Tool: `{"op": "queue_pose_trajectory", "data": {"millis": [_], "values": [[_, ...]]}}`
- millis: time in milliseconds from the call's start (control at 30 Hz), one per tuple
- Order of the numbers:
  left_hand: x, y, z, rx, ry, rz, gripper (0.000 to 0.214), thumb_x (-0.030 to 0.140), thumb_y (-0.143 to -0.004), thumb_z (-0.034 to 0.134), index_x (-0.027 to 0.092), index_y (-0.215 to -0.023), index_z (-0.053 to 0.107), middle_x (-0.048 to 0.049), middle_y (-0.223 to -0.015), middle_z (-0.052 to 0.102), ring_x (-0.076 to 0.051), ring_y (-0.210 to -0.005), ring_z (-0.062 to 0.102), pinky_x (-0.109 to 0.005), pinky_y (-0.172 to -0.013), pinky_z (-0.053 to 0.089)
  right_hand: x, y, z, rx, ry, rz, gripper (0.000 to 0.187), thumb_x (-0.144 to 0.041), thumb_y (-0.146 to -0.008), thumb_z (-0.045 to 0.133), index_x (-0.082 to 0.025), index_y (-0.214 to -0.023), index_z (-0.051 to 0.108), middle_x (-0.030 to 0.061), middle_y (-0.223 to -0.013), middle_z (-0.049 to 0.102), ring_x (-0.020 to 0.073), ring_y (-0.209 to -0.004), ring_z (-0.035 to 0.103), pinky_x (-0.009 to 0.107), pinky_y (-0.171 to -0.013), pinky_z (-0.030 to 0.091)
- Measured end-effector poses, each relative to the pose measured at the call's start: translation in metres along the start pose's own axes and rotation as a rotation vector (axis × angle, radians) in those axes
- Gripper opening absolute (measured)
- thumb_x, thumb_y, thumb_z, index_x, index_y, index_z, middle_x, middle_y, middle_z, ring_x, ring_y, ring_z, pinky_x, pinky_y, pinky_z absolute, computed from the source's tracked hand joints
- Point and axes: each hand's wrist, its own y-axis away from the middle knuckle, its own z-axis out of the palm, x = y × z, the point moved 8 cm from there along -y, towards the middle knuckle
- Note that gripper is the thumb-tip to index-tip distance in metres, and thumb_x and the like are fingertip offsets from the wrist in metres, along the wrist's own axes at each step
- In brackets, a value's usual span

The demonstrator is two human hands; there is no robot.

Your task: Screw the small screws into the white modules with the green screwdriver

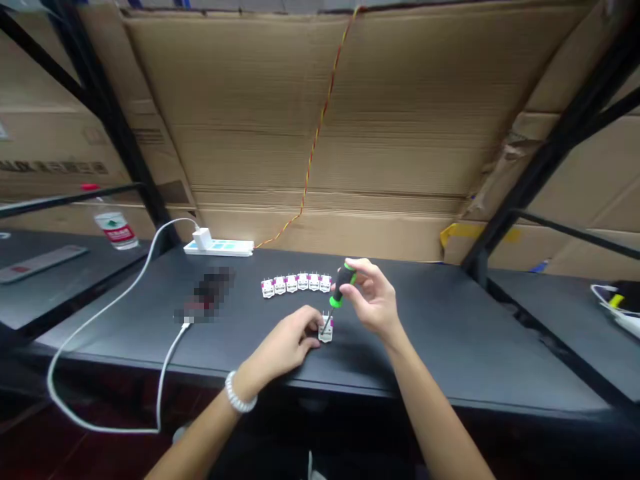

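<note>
My right hand (371,297) grips a black and green screwdriver (343,283) by its handle, tilted with the shaft pointing down to the left. The screwdriver's tip meets a small white part with purple sides (327,331), which lies on the dark table. Fingers of my left hand (295,337) are closed against that part's left edge and steady it. Behind it stands a curved row of several similar white and purple parts (291,284). The row's right end is close to the screwdriver handle.
A white power strip (220,248) with a plugged-in charger (203,238) sits at the table's back left. Its white cable (107,308) loops over the front edge to a blurred-out object (207,293). A cardboard wall (400,133) closes the back, with black posts (540,143) at both sides.
</note>
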Motion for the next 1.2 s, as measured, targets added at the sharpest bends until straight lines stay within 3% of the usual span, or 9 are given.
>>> {"op": "queue_pose_trajectory", "data": {"millis": [100,200,333,533,733,833,1033,1200], "values": [[0.003,0.002,-0.001,-0.014,0.003,0.039,0.024,0.006,-0.089,0.066,0.024,-0.105,0.064,-0.0047,-0.119,0.069,-0.022,-0.104,0.067,-0.032,-0.088,0.056,-0.002,0.003,-0.003,0.001,0.001,-0.013,0.038,-0.035,-0.094,0.078,-0.032,-0.13,0.069,0.0059,-0.115,0.065,0.0162,-0.081,0.07,0.034,-0.072,0.064],[0.006,0.002,-0.002,0.001,-0.041,0.064,0.024,0.007,-0.09,0.066,0.024,-0.105,0.065,-0.007,-0.134,0.067,-0.026,-0.124,0.064,-0.037,-0.102,0.054,-0.006,0.004,0.001,-0.053,-0.057,0.016,0.033,-0.035,-0.102,0.066,-0.034,-0.135,0.066,0.0083,-0.126,0.069,0.0197,-0.092,0.075,0.038,-0.08,0.066],[0.006,0.0,0.002,-0.02,-0.052,0.071,0.028,0.005,-0.093,0.062,0.024,-0.113,0.065,-0.0065,-0.131,0.071,-0.026,-0.126,0.066,-0.04,-0.113,0.05,-0.008,0.003,0.008,-0.112,-0.12,0.064,0.032,-0.037,-0.106,0.059,-0.032,-0.137,0.06,0.0095,-0.121,0.075,0.0219,-0.094,0.078,0.043,-0.085,0.067],[0.004,0.0,0.005,-0.023,-0.084,0.11,0.035,0.004,-0.096,0.058,0.025,-0.124,0.066,-0.0072,-0.131,0.07,-0.025,-0.123,0.066,-0.039,-0.112,0.051,-0.007,0.003,-0.001,-0.05,-0.035,-0.022,0.036,-0.033,-0.096,0.076,-0.034,-0.13,0.068,0.0052,-0.112,0.066,0.0189,-0.088,0.072,0.034,-0.072,0.065],[0.007,0.002,0.003,-0.024,-0.094,0.117,0.029,0.006,-0.096,0.062,0.024,-0.119,0.068,-0.007,-0.127,0.068,-0.024,-0.122,0.065,-0.039,-0.111,0.052,-0.015,0.005,0.002,-0.143,-0.082,0.006,0.035,-0.032,-0.103,0.064,-0.035,-0.138,0.064,0.0092,-0.128,0.065,0.0247,-0.106,0.073,0.043,-0.084,0.067],[0.009,0.003,0.004,-0.007,-0.094,0.094,0.028,0.01,-0.093,0.068,0.024,-0.116,0.067,-0.0062,-0.126,0.068,-0.025,-0.12,0.065,-0.039,-0.11,0.052,-0.018,0.006,0.008,-0.191,-0.166,0.036,0.038,-0.026,-0.104,0.062,-0.036,-0.141,0.06,0.0094,-0.132,0.068,0.0225,-0.101,0.076,0.044,-0.084,0.067],[0.012,0.004,0.006,0.096,-0.094,0.058,0.023,0.009,-0.09,0.071,0.023,-0.107,0.065,-0.006,-0.119,0.068,-0.025,-0.114,0.065,-0.039,-0.105,0.052,-0.013,0.002,-0.003,-0.056,-0.036,-0.027,0.037,-0.027,-0.092,0.079,-0.033,-0.128,0.068,0.0051,-0.114,0.065,0.0187,-0.091,0.072,0.035,-0.076,0.064],[0.012,0.004,0.01,0.135,-0.118,0.026,0.025,0.008,-0.087,0.069,0.023,-0.106,0.062,-0.006,-0.119,0.067,-0.026,-0.113,0.064,-0.041,-0.105,0.051,-0.015,0.004,-0.003,-0.103,-0.02,-0.03,0.034,-0.034,-0.1,0.067,-0.032,-0.134,0.066,0.009,-0.122,0.064,0.0237,-0.104,0.071,0.041,-0.085,0.064]]}}
